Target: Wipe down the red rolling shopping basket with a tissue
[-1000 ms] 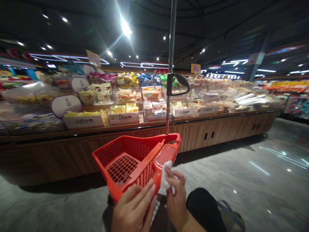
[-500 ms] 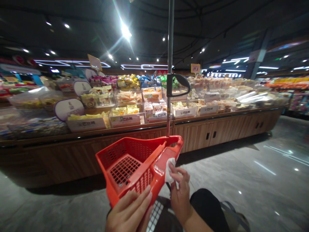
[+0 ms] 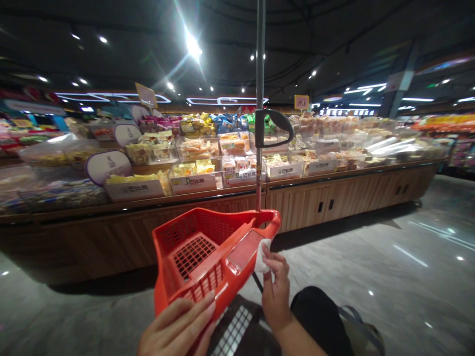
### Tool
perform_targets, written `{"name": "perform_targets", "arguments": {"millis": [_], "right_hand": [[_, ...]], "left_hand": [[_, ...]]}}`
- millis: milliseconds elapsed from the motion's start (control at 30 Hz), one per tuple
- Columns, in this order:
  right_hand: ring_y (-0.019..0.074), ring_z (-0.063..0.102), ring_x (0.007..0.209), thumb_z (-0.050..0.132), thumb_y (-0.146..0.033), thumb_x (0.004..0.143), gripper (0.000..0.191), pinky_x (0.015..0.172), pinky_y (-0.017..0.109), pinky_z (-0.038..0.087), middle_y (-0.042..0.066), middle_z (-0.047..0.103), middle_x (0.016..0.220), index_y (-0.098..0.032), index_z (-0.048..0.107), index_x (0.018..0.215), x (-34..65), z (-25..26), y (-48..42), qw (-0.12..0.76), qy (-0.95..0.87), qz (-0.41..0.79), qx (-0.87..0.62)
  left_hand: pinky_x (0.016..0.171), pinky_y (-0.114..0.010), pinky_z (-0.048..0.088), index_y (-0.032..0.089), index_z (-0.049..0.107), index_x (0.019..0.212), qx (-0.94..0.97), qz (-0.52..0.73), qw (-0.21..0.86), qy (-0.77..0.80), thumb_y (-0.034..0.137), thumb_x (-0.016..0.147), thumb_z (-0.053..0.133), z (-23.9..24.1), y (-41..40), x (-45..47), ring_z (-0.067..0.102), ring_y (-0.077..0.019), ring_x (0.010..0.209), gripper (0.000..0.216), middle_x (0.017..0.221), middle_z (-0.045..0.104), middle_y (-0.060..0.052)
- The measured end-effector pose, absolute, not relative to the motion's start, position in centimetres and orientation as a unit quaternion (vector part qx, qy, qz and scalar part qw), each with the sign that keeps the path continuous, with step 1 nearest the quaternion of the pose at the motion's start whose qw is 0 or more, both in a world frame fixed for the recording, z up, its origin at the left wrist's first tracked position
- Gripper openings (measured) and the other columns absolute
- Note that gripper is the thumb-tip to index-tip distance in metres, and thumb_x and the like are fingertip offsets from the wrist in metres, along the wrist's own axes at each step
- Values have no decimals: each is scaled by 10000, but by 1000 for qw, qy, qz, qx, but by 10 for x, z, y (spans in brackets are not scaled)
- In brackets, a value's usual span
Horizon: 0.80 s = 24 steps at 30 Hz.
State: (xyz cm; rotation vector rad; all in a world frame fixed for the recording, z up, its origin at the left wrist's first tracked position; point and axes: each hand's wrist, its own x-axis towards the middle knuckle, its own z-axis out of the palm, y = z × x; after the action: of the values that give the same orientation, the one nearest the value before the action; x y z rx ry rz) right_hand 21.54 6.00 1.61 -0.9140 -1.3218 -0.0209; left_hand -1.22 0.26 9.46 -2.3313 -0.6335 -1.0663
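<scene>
A red plastic shopping basket (image 3: 208, 291) with grid walls and floor stands tilted in front of me, with a grey metal pole (image 3: 261, 74) and black loop handle (image 3: 273, 129) rising at its far end. My left hand (image 3: 181, 321) grips its near rim, fingers laid over the edge. In my right hand (image 3: 276, 284), pinched between thumb and fingers, is a white wipe (image 3: 261, 257), pressed against the outer edge of the basket's flat end ledge (image 3: 243, 251). The surface under the wipe is hidden.
Behind the basket runs a long wooden display counter (image 3: 300, 210) with bins of packaged snacks (image 3: 196, 168). A dark knee (image 3: 319, 321) is at lower right, beside a strap (image 3: 359, 321). Grey shiny floor (image 3: 371, 262) extends right.
My left hand has slid left and down along the near rim. The basket has turned slightly. My right hand has moved a little upward with the wipe along the ledge edge.
</scene>
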Motion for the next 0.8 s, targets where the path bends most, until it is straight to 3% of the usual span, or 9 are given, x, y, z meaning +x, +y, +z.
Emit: {"name": "perform_targets", "arguments": {"millis": [133,267,467,600,800], "right_hand": [[232,525,1103,407,-171,924,129,877,432,391,119,566,1250,-200,512,992,220,24,69,717,-553,9,-424],[234,522,1085,416,-121,895,154,870,439,384,98,587,1252,-215,506,978,217,24,62,685,-592,-25,-423],[238,554,1044,438,-26,823,302,858,451,383,35,649,1196,-253,504,1012,210,14,34,607,-692,-92,-380],[232,546,1045,435,-30,831,302,866,443,372,32,647,1197,-249,505,1027,215,14,40,609,-693,-91,-374],[230,540,1036,416,-113,892,171,857,429,367,83,622,1207,-214,519,984,222,21,59,665,-603,-58,-435]], "left_hand": [[818,-260,534,180,607,1112,-854,-382,243,-257,122,784,598,105,2,-9,668,-133,902,334,1029,720,-26],[786,-341,516,237,614,1048,-833,-334,276,-346,249,791,590,108,-6,-1,662,-178,874,258,1021,717,1],[792,-398,494,148,528,1173,-777,-262,310,-481,435,798,551,102,-13,36,632,-256,961,473,1106,671,-106],[731,-367,484,124,519,1139,-755,-243,285,-538,382,832,525,104,-2,59,635,-243,892,401,1041,665,-127],[717,-351,449,170,539,1118,-766,-203,277,-544,241,851,494,104,2,58,623,-212,811,280,918,664,-70]]}}
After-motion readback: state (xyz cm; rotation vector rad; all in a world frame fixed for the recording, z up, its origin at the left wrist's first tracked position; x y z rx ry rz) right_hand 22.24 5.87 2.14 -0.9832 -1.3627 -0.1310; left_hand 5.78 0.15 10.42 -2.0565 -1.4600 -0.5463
